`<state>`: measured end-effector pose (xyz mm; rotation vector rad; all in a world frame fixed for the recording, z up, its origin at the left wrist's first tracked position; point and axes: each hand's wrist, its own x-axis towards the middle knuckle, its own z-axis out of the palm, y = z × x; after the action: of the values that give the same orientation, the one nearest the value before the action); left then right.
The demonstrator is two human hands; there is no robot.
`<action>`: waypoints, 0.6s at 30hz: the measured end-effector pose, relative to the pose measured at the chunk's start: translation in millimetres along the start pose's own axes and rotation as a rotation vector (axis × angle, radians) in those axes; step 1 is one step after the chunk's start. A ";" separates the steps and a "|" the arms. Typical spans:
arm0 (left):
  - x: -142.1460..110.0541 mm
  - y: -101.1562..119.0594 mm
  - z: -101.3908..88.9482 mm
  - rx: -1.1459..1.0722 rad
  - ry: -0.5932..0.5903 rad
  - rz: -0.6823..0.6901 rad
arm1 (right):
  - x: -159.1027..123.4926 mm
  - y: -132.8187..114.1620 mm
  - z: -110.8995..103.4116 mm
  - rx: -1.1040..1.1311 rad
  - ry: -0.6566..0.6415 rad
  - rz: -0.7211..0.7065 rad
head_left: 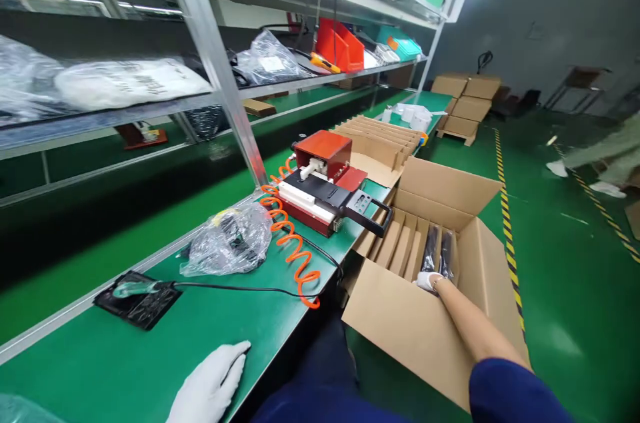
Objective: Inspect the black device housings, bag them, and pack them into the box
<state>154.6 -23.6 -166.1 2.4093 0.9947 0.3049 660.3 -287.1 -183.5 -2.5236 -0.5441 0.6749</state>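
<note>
My left hand [210,386], in a white glove, lies flat and open on the green bench [90,363] at the near edge, holding nothing. My right hand [429,281], also gloved, reaches down into an open cardboard box [415,326] beside the bench. Its fingers are mostly hidden among the cardboard dividers [400,246]. They rest at the lower end of dark bagged items [439,251] standing in the slots on the right side of the box. Whether the fingers grip one I cannot tell.
A red and black machine [325,186] with an orange coiled hose [290,243] stands on the bench. A clear plastic bag [230,240] and a black tray [137,300] lie nearer. Flat cardboard dividers [380,136] are stacked beyond. Shelves hold bags and red bins [340,46]. Another person's legs [600,156] are at far right.
</note>
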 end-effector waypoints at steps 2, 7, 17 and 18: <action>-1.1 3.5 1.1 0.065 -0.005 0.072 | 5.2 -12.4 -13.8 0.140 0.011 -0.034; 0.8 12.1 1.6 0.250 -0.110 0.143 | 12.7 -75.1 -44.7 0.571 0.034 -0.222; -7.3 -0.5 9.6 0.291 0.129 0.393 | -5.3 -139.0 -35.3 1.070 0.207 -0.216; -8.2 -2.2 11.1 0.296 0.171 0.423 | -11.2 -128.1 -41.5 1.082 0.229 -0.226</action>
<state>151.8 -32.3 -176.8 2.9007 0.6214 0.5536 642.0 -202.4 -79.8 -1.4652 -0.2533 0.4082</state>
